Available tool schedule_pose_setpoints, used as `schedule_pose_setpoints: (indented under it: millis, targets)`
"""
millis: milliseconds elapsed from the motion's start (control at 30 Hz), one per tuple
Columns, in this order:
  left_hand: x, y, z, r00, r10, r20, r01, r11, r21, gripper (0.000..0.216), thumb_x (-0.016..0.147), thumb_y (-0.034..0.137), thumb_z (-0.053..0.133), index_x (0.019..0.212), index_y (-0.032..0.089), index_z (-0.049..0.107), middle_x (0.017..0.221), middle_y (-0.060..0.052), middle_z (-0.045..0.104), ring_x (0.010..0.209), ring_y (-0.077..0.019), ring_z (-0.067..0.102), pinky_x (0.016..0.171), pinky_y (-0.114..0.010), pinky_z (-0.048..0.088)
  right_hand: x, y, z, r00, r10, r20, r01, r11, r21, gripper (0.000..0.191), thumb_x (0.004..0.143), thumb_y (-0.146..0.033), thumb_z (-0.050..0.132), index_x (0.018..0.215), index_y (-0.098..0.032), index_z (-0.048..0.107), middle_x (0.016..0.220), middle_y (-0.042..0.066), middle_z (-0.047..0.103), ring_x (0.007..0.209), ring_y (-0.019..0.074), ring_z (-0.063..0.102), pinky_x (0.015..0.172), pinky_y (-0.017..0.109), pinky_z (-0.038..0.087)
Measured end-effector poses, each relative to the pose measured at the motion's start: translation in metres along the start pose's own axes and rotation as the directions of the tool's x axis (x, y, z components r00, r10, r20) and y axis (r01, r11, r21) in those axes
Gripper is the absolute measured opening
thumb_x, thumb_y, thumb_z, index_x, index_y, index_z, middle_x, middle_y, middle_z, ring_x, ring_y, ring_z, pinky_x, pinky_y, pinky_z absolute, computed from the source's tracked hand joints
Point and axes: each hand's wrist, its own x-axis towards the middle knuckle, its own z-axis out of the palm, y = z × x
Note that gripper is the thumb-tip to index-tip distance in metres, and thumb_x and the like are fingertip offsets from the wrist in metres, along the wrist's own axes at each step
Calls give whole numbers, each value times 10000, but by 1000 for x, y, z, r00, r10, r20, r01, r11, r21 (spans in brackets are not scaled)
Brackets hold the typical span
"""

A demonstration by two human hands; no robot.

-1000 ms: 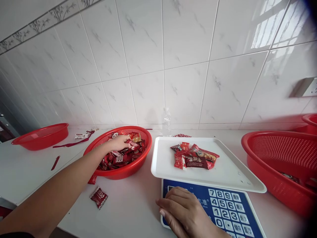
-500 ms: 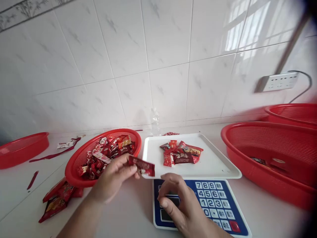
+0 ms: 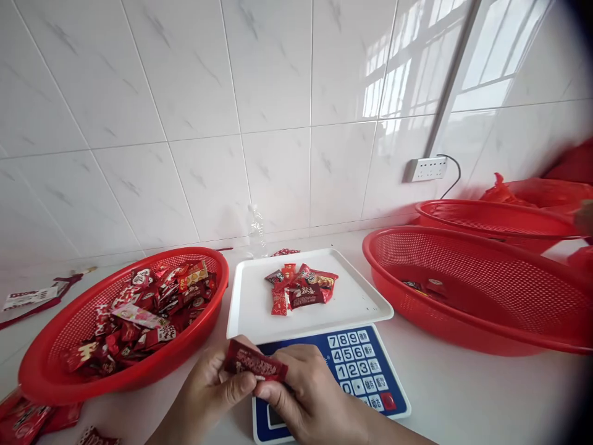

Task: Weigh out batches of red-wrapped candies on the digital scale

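Note:
Both hands hold one small red candy packet [image 3: 254,363] just above the front of a blue scale [image 3: 365,377]. My left hand [image 3: 208,392] pinches its left end, and my right hand [image 3: 310,398] pinches its right end. Behind them, the scale's white tray [image 3: 352,303] carries a small pile of red wrapped candies [image 3: 301,287]. To the left stands a red mesh basket [image 3: 55,364] filled with several red candy packets [image 3: 143,306].
A large red basket [image 3: 486,290] with a few packets stands right of the scale, another red basket [image 3: 500,216] behind it. A clear bottle [image 3: 256,232] stands at the tiled wall. Loose packets [image 3: 28,420] lie at the lower left. A wall socket [image 3: 426,168] is at the right.
My left hand took a packet out of the left basket and brought it to the scale's front. My right hand left the keypad and took the packet's other end. The view swung right.

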Motion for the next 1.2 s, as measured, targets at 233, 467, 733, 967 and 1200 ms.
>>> schedule_pose_setpoints:
  millis: [233,467,733,967,1200]
  targets:
    - [-5,-8,-7,999,-35,-2,34,980,-198,279,755,422,721,722,150,668,658,-10,554,631,-123,490,604,-222,429,2,-2,-1,988,-152,-2,151,983,-102,547,968,-579,255,663,-199,504,542,-1,555,466,108,468,483,250,347]
    - [4,-2,-20,920,-167,-354,-63,829,-556,260,629,364,821,726,178,669,702,-34,646,588,-146,560,547,-282,513,14,5,-48,940,64,-336,-170,939,-298,161,938,-292,487,887,-210,616,811,41,686,758,165,644,662,285,510]
    - [6,0,-16,929,-170,-330,-80,776,-625,232,646,295,819,720,169,638,736,-13,629,581,-129,556,535,-294,529,22,37,-75,954,290,-74,-268,717,-643,237,859,-230,563,1068,-234,676,1072,64,710,1096,266,588,933,452,475]
    - [5,-2,-15,967,-88,-240,-76,799,-597,187,722,303,768,769,171,644,713,-7,612,608,-129,566,554,-274,524,28,23,-78,933,357,36,-235,684,-690,262,915,-314,515,1098,-220,677,1085,84,702,1077,275,589,924,475,461]
    - [5,-3,-17,971,-74,-227,-83,787,-612,168,739,304,756,798,180,661,719,2,613,625,-120,551,561,-264,524,70,25,-58,793,571,214,-332,699,-634,614,864,-610,482,1407,-330,420,1535,71,287,1423,355,119,1087,647,132]
